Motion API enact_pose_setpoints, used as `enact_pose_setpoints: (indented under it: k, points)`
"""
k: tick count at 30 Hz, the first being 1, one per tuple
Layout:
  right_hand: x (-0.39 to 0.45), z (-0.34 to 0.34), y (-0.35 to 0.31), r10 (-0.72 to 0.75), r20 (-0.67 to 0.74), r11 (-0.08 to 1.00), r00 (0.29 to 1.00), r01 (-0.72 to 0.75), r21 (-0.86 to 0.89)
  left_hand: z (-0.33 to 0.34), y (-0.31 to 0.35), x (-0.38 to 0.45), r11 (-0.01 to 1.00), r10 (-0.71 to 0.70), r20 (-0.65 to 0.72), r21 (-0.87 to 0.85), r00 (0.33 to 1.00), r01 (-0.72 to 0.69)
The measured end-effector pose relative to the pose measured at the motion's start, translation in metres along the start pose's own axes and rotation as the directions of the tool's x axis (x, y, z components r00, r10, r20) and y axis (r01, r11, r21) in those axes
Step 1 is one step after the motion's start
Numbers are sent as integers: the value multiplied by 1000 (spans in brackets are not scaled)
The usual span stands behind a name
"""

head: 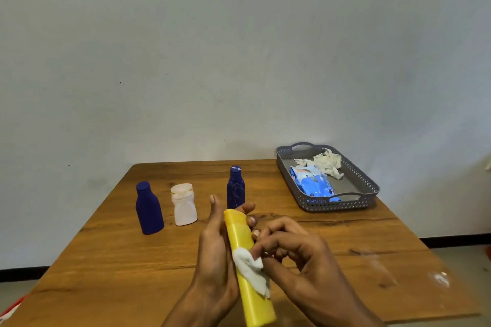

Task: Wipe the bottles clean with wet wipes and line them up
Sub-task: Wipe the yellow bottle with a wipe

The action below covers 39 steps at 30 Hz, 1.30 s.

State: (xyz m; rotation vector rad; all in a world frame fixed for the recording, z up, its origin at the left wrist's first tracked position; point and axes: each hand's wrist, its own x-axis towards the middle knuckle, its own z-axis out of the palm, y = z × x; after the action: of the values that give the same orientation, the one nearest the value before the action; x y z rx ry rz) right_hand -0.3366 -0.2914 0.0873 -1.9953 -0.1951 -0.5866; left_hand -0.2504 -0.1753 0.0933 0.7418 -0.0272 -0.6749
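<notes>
A long yellow bottle (240,236) is held tilted above the table's near middle, cap end pointing away. My left hand (215,247) grips it from the left side. My right hand (295,252) presses a crumpled white wet wipe (251,267) against the bottle's right side. On the table behind stand a dark blue bottle (148,208) at the left, a white bottle (183,206) beside it, and a taller dark blue bottle (235,188) just beyond my left fingers.
A grey perforated tray (356,194) sits at the table's back right, holding a blue wet-wipe pack (313,180) and used crumpled wipes (325,162). The wooden table (106,260) ends at a pale wall. White smears (441,277) mark the right front.
</notes>
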Motion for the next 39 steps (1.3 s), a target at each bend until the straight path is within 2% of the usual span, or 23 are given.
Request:
enact_pose_setpoints:
  k: [3,6,12,15,18,21,25,28,31,33,36,39]
  points:
    - [1,6,-1,-128,-59,981,990,118,-156,3,-2,-3,999,-31,85,29,996,28]
    - [-4,9,-2,-304,-69,891,950,258,-373,2,-3,-1,1000,-10,124,15,992,8]
    - [-23,15,-3,-338,29,818,941,309,-484,-4,-1,8,988,131,62,72,989,-136]
    - [-27,14,-5,-387,94,744,917,371,-556,-3,5,9,979,184,29,88,983,-186]
    - [-19,13,-7,-361,95,770,928,354,-531,3,5,5,986,154,56,51,987,-156]
    - [6,9,-7,-377,11,787,926,327,-523,5,-1,-3,997,75,118,23,990,-78]
    - [24,5,-15,-353,-115,818,928,247,-519,2,-2,-8,991,36,165,120,986,-56]
    - [9,24,-20,-413,-58,772,909,315,-552,0,4,-6,981,88,146,161,985,-111]
    - [2,28,-17,-407,-20,781,913,337,-526,0,8,-4,983,125,126,117,984,-140]
    - [10,19,-15,-375,-36,807,926,307,-505,0,8,-6,986,123,129,96,984,-136]
    - [28,6,-19,-326,-112,832,939,229,-505,-1,3,-9,983,49,143,166,989,-73]
    - [29,14,-23,-355,-128,809,926,236,-538,-1,5,-9,974,57,147,209,987,-88]
